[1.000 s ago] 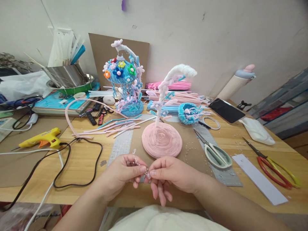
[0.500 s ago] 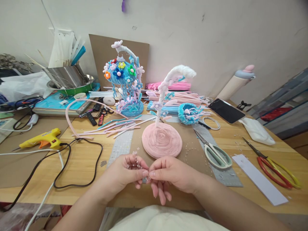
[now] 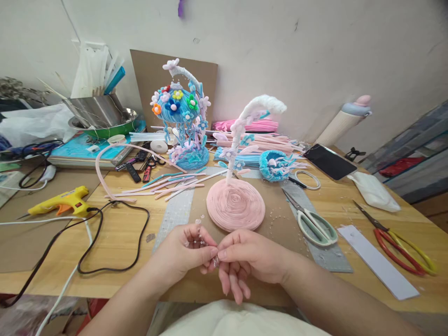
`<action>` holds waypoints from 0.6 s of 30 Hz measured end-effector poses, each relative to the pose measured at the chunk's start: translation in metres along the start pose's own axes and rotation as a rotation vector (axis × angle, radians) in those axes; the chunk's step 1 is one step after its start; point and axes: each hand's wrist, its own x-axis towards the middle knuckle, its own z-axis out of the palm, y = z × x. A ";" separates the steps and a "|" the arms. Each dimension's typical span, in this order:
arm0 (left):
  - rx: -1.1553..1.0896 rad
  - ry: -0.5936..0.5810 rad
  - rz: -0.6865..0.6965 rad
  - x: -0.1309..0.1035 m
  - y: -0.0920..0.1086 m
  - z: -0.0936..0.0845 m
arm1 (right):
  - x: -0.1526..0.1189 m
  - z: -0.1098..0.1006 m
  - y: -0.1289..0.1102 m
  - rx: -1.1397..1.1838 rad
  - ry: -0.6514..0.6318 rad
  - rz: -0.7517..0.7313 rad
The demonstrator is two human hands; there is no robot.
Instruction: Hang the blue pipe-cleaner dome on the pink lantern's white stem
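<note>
A strand of small clear beads [image 3: 198,222] runs over the fingers of my left hand [image 3: 191,249], whose thumb and forefinger pinch part of it. My right hand [image 3: 250,256] meets it fingertip to fingertip, pinching the same strand, its lower fingers hanging loosely curled. Just beyond both hands lies a round coiled pink base [image 3: 236,205]. From its back edge rises a white wrapped stem [image 3: 233,156] that curves over to the right and carries pastel fuzzy flowers. The exact spot between the fingertips is mostly hidden.
A finished-looking blue flowered lamp shape [image 3: 175,105] stands behind, left. Scissors [image 3: 315,224] and red-yellow shears [image 3: 395,242] lie right. A yellow glue gun [image 3: 63,201] with looping cables lies left. Pipe cleaners [image 3: 252,140], a blue fuzzy cup [image 3: 275,164] and a phone [image 3: 329,161] sit farther back.
Both hands stay pinched together on the bead strand with only slight finger shifts; the right hand's lower fingers hang a little lower. Objects on the table keep their places.
</note>
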 end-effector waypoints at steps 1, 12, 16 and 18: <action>0.008 -0.011 0.003 0.000 -0.001 -0.001 | 0.000 -0.001 0.000 0.011 -0.010 0.007; 0.026 -0.056 -0.045 -0.002 -0.003 -0.001 | -0.001 0.004 -0.001 -0.147 0.066 0.013; 0.028 -0.041 -0.027 -0.001 -0.005 -0.003 | -0.001 0.006 -0.004 -0.179 0.108 0.032; 0.035 -0.021 -0.009 0.002 -0.007 -0.005 | -0.002 0.007 -0.004 -0.187 0.099 0.057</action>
